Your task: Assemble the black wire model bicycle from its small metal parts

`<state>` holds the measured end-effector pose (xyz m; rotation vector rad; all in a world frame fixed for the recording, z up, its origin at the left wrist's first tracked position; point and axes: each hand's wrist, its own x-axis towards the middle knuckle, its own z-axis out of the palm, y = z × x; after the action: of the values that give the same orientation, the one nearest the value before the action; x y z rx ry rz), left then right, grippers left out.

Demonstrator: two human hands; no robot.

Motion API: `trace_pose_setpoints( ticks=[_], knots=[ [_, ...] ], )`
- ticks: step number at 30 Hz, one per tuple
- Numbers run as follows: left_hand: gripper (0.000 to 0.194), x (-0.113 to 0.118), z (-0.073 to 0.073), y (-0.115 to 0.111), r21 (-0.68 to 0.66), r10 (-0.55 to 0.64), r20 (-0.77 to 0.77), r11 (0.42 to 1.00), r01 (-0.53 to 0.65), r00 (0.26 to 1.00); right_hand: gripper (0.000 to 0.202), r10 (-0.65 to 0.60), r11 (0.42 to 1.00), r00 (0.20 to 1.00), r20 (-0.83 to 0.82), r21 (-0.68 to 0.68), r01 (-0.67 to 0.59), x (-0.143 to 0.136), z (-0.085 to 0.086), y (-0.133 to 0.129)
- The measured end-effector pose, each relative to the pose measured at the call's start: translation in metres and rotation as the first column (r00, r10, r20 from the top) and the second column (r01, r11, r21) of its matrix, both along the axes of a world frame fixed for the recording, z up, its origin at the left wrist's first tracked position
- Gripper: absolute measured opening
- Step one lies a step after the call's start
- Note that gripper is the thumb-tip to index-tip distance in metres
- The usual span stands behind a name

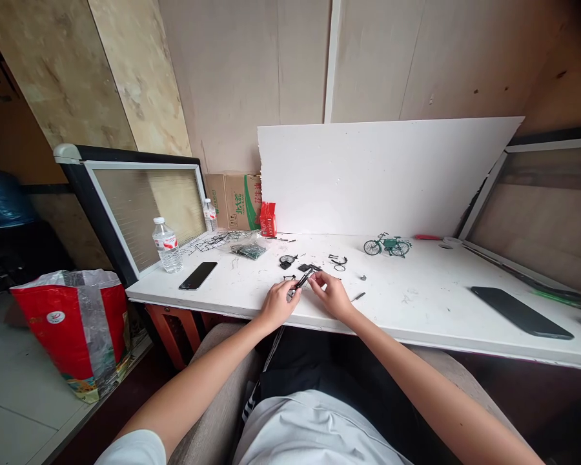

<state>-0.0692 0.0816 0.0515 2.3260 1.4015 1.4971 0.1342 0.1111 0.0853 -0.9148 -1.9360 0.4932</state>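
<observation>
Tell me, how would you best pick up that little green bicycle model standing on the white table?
Probably by the frame between the wheels, coming down from above. The green bicycle model stands upright and side-on on the white table, so its thin frame offers two flat sides for finger and thumb. The wheels look thin and delicate, so avoid them. Nothing crowds it.

bottles (167, 244): 2 | phones (198, 275): 2 | model bicycle (387, 245): 1 | cardboard box (235, 201): 1

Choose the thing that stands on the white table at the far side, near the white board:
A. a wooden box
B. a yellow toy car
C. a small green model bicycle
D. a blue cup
C: a small green model bicycle stands upright on the white table, close to the white board behind it.
</observation>
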Motion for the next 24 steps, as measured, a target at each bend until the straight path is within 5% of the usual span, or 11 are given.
trace_pose_setpoints(
  ticks=[9,17,24],
  knots=[
    [0.024,0.0021,0.0010,-0.0009,0.105,0.026,-0.089,0.994,-0.016,0.996,0.044,0.196,0.950,0.969,-0.150,-0.217,-0.226,0.0031,0.0055,0.0019],
    [0.035,0.0047,-0.0010,-0.0047,0.132,0.044,-0.112,0.991,-0.029,0.993,0.039,0.301,0.752,0.868,-0.396,-0.461,-0.471,0.0085,0.0105,-0.0013],
    [0.040,0.0054,0.0016,-0.0081,0.089,0.060,-0.094,0.995,-0.051,0.994,0.031,0.278,0.789,0.879,-0.387,-0.431,-0.439,0.0083,0.0062,0.0038]
  ],
)
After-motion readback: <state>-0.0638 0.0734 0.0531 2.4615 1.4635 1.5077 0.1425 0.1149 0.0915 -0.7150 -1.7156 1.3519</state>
